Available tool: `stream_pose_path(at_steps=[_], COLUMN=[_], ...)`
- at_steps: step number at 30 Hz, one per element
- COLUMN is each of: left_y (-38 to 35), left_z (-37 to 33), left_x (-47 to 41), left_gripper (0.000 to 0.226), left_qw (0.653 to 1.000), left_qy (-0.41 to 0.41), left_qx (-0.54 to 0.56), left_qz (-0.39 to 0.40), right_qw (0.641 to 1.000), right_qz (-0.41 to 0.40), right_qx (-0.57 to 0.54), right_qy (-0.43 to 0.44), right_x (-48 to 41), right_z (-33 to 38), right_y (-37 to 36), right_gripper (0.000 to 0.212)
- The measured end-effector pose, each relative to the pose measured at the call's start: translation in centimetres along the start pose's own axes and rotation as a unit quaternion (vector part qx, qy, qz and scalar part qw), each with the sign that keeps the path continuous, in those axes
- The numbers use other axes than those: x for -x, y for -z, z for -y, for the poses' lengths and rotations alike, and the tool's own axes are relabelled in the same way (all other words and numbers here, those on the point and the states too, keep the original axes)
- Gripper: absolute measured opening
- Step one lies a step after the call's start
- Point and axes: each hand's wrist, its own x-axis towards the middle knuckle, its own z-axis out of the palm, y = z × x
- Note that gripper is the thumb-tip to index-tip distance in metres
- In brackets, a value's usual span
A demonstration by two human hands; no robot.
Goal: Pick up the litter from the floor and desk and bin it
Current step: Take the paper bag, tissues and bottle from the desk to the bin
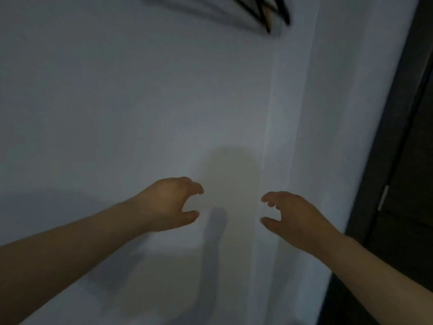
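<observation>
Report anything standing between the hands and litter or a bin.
No litter or bin shows here, so no blockage can be judged. The left hand and right hand hover empty before a white wall, with nothing visible between them.

Seemingly loose-curled, left hand (167, 204) faces right hand (296, 218).

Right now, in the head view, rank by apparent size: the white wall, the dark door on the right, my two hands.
1. white wall
2. dark door, cut off by the frame edge
3. left hand and right hand: they look alike, so not ranked
</observation>
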Motion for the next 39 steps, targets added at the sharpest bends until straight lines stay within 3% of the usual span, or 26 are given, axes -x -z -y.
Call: stream_pose_path(at_steps=[10, 18, 27, 39], left_y=[15.6, 19.9, 21.6, 28.4], left_z=[-0.7, -4.3, -13.7, -32.2], left_x=[5.9, 11.2, 25.9, 47.7], left_gripper=[0.047, 0.046, 0.045, 0.047], left_qw=[0.985, 0.939, 0.827, 0.649], left_qy=[0.092, 0.281, 0.512, 0.707], left_qx=[-0.076, -0.143, -0.203, -0.271], left_qz=[-0.122, -0.137, -0.112, -0.074], right_qw=[0.971, 0.915, 0.791, 0.598], right_qz=[-0.116, -0.097, -0.007, 0.058], right_qx=[-0.071, -0.126, -0.232, -0.309], right_qy=[0.196, 0.372, 0.566, 0.737], right_x=[-2.3, -5.8, 0.0, 23.0], right_z=[9.3, 13.6, 24.5, 40.9], right_y=[12.8, 14.9, 11.6, 14.4], right_gripper=[0.039, 0.042, 0.04, 0.044])
